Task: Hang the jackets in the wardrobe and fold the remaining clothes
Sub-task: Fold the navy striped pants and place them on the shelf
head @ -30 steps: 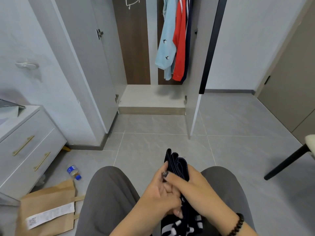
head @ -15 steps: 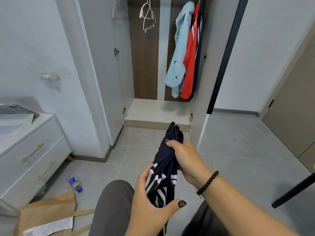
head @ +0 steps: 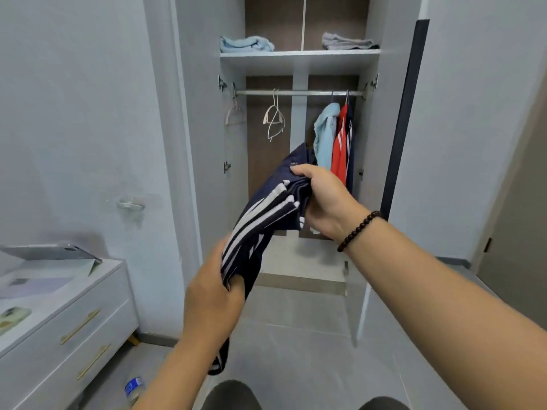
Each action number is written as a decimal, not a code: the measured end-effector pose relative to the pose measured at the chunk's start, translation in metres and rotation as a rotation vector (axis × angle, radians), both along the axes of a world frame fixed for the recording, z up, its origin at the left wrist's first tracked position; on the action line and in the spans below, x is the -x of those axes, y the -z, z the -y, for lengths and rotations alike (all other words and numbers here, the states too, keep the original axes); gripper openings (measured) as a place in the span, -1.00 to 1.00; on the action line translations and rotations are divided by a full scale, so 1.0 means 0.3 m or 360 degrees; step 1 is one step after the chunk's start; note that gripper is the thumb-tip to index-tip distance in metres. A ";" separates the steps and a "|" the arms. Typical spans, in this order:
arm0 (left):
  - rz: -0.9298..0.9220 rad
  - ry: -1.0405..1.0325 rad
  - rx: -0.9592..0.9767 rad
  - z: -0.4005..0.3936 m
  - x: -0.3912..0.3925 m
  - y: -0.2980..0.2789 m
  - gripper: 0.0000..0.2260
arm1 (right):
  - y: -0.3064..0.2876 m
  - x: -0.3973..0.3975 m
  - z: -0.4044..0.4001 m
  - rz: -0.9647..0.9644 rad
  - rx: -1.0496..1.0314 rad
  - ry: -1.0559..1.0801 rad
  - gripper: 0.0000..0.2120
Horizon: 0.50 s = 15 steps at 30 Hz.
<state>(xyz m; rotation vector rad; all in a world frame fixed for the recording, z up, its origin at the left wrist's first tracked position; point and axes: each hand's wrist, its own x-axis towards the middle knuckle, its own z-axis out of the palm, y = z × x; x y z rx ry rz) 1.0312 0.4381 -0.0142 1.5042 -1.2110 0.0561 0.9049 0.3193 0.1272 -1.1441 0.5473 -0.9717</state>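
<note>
A folded navy garment with white stripes (head: 266, 208) is held up in front of the open wardrobe (head: 299, 59). My right hand (head: 322, 199) grips its upper end, fingers curled over the folded edge. Lower down, my left hand (head: 211, 294) grips the other end. On the rail (head: 299, 92) hang a light blue jacket (head: 325, 134), a red jacket (head: 339, 152) and a dark one (head: 350, 149). Two empty white hangers (head: 273, 118) hang at the rail's left. A folded light blue cloth (head: 245, 43) and a folded grey cloth (head: 346, 42) lie on the top shelf.
A white dresser (head: 68, 318) with gold handles stands at the left, with a tablet (head: 50, 253) and a phone (head: 11, 318) on top. A plastic bottle (head: 134, 387) lies on the grey tiled floor. The wardrobe's right door (head: 381, 173) stands open toward me.
The view has tilted up from my lap to the whole wardrobe. Both hands have raised the striped garment from my knees toward the wardrobe, the right hand now higher and further forward.
</note>
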 end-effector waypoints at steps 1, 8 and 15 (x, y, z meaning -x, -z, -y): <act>0.0147 0.0064 -0.0005 -0.020 0.014 -0.026 -0.37 | -0.012 0.059 0.001 -0.0012 0.0017 -0.0006 -0.86; 0.1035 0.0482 -0.0339 -0.162 0.323 0.190 -0.28 | 0.321 0.541 0.022 -0.0775 -0.0290 0.0206 -0.84; 0.1261 0.1182 -0.1076 -0.248 0.586 0.560 -0.43 | 0.991 0.895 -0.077 -0.1613 -0.0787 0.0231 -0.74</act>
